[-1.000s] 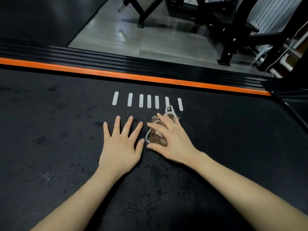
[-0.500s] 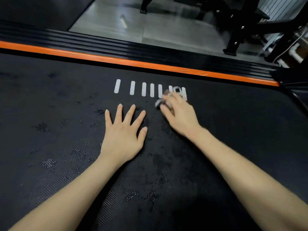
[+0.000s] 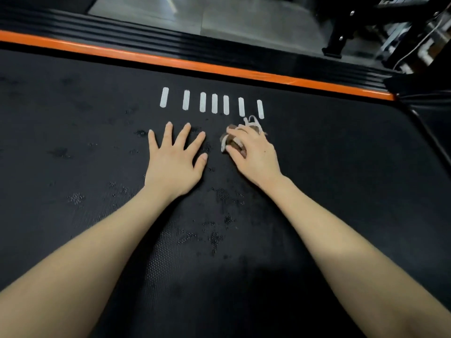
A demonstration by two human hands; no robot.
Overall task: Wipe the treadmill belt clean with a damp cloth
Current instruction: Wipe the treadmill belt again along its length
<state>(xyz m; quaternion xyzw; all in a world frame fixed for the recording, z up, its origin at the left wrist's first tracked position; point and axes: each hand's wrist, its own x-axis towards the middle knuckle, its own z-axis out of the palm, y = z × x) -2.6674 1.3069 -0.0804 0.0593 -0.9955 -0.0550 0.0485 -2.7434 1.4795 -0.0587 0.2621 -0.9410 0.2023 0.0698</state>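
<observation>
Right hand (image 3: 256,154) grips cloth (image 3: 231,142) on belt (image 3: 73,215); left hand (image 3: 174,162) rests flat.

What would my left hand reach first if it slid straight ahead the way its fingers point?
The left hand would likely cross the white marks on the belt first, then the orange edge strip.
</observation>
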